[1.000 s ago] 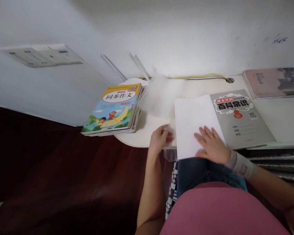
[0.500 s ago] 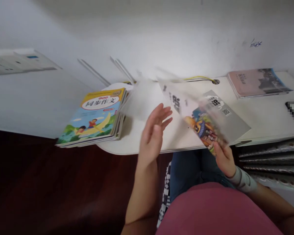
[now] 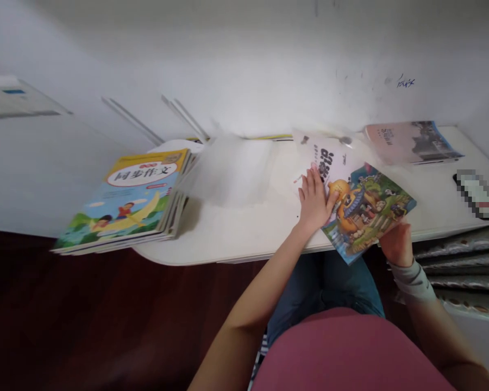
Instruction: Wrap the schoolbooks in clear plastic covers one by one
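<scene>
A thin book with a colourful cartoon cover (image 3: 364, 209) lies closed on the white desk (image 3: 236, 233), its near corner over the front edge. My left hand (image 3: 314, 198) rests flat on the cover's left side, fingers stretched out. My right hand (image 3: 397, 244) grips the book's near right edge from below, fingers curled round it. A grey cuff covers my right wrist.
A stack of colourful books (image 3: 132, 198) sits at the desk's left end, overhanging the edge. A translucent plastic sheet or bag (image 3: 232, 168) lies between stack and book. Another pinkish book (image 3: 411, 141) lies at the back right. A pixelated object (image 3: 478, 193) is at the far right. Dark floor below.
The book was open with my right hand flat on a white page; it has been swung shut, cover up. My left hand moved from the desk edge onto the cover.
</scene>
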`<state>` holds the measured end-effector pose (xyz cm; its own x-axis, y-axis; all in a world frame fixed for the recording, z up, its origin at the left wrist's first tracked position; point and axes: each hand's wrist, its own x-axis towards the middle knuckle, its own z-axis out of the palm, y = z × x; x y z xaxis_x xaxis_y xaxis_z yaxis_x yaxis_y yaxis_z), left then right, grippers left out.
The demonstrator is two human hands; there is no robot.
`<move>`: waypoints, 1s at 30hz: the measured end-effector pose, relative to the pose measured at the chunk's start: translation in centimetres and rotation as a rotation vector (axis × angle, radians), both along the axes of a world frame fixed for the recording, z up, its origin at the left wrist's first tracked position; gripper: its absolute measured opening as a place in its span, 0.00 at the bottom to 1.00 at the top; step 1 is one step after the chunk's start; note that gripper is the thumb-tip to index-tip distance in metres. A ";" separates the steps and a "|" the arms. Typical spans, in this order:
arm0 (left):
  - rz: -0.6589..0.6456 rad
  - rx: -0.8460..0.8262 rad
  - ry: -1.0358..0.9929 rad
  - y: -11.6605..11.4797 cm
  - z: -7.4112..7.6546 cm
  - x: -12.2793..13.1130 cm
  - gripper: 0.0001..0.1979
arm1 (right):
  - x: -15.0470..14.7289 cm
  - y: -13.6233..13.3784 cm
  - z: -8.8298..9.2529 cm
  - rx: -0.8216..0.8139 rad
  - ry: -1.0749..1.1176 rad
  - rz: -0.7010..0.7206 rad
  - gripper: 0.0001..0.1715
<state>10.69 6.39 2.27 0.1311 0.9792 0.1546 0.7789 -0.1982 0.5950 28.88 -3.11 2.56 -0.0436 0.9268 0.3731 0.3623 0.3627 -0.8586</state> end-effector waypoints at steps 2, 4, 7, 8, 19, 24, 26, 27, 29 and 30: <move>-0.005 -0.059 0.152 0.0 -0.1 1.1 0.43 | 0.9 0.1 -0.2 0.025 0.074 -0.059 0.46; -0.032 -0.104 0.291 -0.1 -0.2 1.9 0.42 | 1.8 0.3 -0.7 0.021 0.103 -0.146 0.44; -0.072 -0.165 0.419 0.1 -0.2 2.4 0.40 | 3.3 0.7 -1.7 -0.022 0.029 -0.321 0.41; -0.085 -0.180 0.442 0.3 -0.1 2.3 0.41 | 3.9 0.9 -2.0 -0.055 -0.014 -0.372 0.41; -0.021 -0.033 0.336 8.7 1.4 -0.3 0.38 | 5.6 1.8 -2.5 -0.057 -0.083 -0.568 0.38; -0.007 -0.021 0.302 10.9 0.8 0.2 0.37 | 6.2 2.1 -2.3 -0.044 -0.008 -0.608 0.23; -0.007 -0.015 0.323 11.0 0.2 0.4 0.37 | 6.8 2.3 -2.4 -0.065 0.092 -0.578 0.20; -0.015 -0.018 0.343 11.0 -0.1 0.4 0.37 | 7.1 2.5 -2.4 -0.083 0.141 -0.559 0.19; -0.038 -0.016 0.382 10.7 -0.6 0.3 0.37 | 7.9 3.1 -2.0 -0.128 0.206 -0.516 0.18; -0.053 -0.011 0.394 10.6 -0.8 0.2 0.36 | 8.3 3.5 -1.7 -0.154 0.226 -0.484 0.18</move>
